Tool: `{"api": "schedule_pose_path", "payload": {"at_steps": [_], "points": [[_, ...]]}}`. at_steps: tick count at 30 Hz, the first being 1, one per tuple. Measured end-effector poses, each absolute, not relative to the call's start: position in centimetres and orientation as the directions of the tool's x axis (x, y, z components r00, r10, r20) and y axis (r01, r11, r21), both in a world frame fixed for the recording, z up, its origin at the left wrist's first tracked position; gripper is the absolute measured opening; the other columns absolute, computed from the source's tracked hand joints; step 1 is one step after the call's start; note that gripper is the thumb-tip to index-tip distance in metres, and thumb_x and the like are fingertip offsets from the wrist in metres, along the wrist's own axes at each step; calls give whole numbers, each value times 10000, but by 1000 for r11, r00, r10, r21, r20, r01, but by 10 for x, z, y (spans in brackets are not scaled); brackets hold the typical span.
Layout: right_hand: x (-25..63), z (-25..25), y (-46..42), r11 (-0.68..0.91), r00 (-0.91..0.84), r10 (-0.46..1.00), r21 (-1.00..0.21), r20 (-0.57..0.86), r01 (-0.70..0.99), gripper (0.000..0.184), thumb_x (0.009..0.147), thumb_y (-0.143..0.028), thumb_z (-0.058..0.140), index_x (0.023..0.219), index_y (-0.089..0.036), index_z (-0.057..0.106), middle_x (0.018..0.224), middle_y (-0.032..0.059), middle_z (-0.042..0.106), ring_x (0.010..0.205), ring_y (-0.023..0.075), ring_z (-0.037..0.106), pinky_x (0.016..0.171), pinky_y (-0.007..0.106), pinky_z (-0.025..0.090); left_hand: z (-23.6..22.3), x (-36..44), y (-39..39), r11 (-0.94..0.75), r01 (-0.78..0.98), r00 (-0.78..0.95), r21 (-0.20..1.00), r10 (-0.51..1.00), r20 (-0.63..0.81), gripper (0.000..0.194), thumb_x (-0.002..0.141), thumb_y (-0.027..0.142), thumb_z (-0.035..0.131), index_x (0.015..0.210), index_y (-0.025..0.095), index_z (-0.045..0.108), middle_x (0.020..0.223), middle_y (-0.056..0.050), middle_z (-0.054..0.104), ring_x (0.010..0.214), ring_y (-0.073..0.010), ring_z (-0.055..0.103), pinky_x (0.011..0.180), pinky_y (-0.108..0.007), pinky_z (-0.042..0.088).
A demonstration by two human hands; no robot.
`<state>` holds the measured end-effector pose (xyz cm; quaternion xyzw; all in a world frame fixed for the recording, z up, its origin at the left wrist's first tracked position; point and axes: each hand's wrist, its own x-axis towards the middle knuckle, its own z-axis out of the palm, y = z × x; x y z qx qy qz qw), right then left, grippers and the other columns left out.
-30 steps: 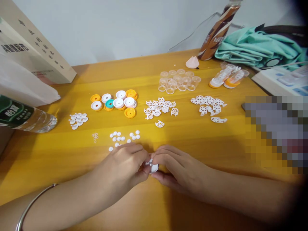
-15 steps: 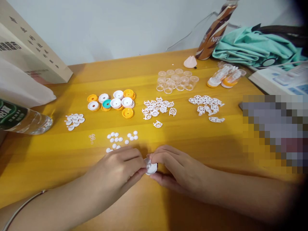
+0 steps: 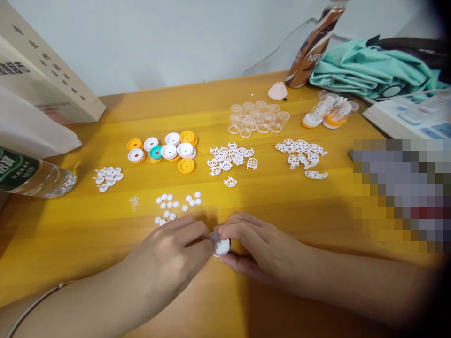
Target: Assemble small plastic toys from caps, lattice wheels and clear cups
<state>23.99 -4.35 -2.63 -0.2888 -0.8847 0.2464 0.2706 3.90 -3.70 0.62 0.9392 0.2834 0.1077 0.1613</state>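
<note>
A round white toothed gear piece (image 3: 222, 247) is held low over the table between my two hands. My right hand (image 3: 255, 241) grips its right side, thumb below and fingers above. The fingertips of my left hand (image 3: 183, 244) are pinched at its left edge, partly over it; whether they also hold a smaller part is hidden. Just beyond the left hand lie several small white gears (image 3: 170, 204). Tiny clear rings (image 3: 134, 203) and white discs with stems (image 3: 109, 177) are further left. White spoked frames (image 3: 227, 159) lie ahead of the hands.
Orange, white and teal round caps (image 3: 169, 151) sit behind the gears. Clear cups (image 3: 259, 118), flat white cut-out plates (image 3: 303, 151) and filled capsules (image 3: 329, 112) are at the right. A water bottle (image 3: 38, 171), paper bag (image 3: 66, 89), drink bottle (image 3: 313, 47) and green folded cloth (image 3: 373, 70) stand around the edges.
The view has shifted slightly, so table items appear further left. My left hand has turned and drawn back a little, showing more of the white gear piece. The right hand keeps its grip.
</note>
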Motion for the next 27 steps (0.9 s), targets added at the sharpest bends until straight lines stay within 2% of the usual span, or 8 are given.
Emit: {"api": "schedule_pose_path", "payload": {"at_steps": [6, 11, 16, 19, 21, 24, 27], "points": [[240, -26, -43, 701, -678, 655, -603, 333, 381, 150, 823, -101, 473, 964, -152, 462, 860, 74, 607, 851, 163, 571, 781, 312, 488, 9, 39, -37, -755, 505, 806, 419, 586, 85, 224, 899, 186, 400, 850, 168, 618, 775, -37, 580, 768, -134, 562, 673, -250, 473], [240, -25, -43, 722, -679, 641, -582, 358, 375, 103, 828, -107, 464, 914, -164, 458, 828, 63, 606, 810, 157, 578, 744, 300, 494, 4, 40, -33, -609, 576, 720, 545, 694, 14, 135, 858, 242, 498, 831, 189, 619, 775, -15, 589, 730, -124, 561, 666, -243, 449], [239, -24, -44, 738, -692, 623, -567, 365, 365, 135, 832, -89, 446, 939, -171, 450, 856, 68, 615, 831, 163, 583, 742, 308, 492, 1, 43, -27, -500, 599, 682, 625, 728, -72, 64, 813, 197, 559, 771, 184, 606, 733, 9, 599, 693, -110, 569, 623, -215, 432], [239, -25, -44, 695, -680, 654, -619, 332, 366, 147, 827, -97, 459, 955, -168, 455, 873, 66, 615, 837, 161, 582, 747, 302, 487, 3, 41, -25, -459, 577, 683, 675, 725, -91, 13, 792, 197, 590, 786, 186, 591, 760, 16, 610, 709, -103, 575, 643, -208, 434], [241, -25, -43, 629, -668, 690, -687, 278, 364, 159, 822, -116, 486, 970, -167, 457, 895, 61, 614, 846, 157, 583, 748, 289, 482, 4, 38, -25, -417, 583, 678, 697, 723, -135, 47, 786, 208, 597, 824, 191, 574, 795, 20, 617, 725, -103, 580, 649, -207, 437], [245, -25, -40, 521, -683, 709, -783, 176, 339, 197, 811, -125, 519, 992, -166, 454, 934, 56, 610, 869, 145, 582, 750, 269, 475, 5, 34, -27, -365, 625, 654, 690, 727, -208, 116, 772, 207, 604, 867, 201, 538, 826, 24, 613, 744, -109, 579, 636, -208, 436], [248, -24, -36, 461, -717, 689, -827, 105, 322, 221, 822, -106, 493, 1029, -168, 447, 973, 59, 601, 904, 139, 572, 774, 271, 466, 6, 34, -29, -364, 651, 640, 667, 735, -223, 164, 755, 188, 606, 880, 205, 501, 826, 24, 596, 752, -116, 567, 631, -218, 430]]}}
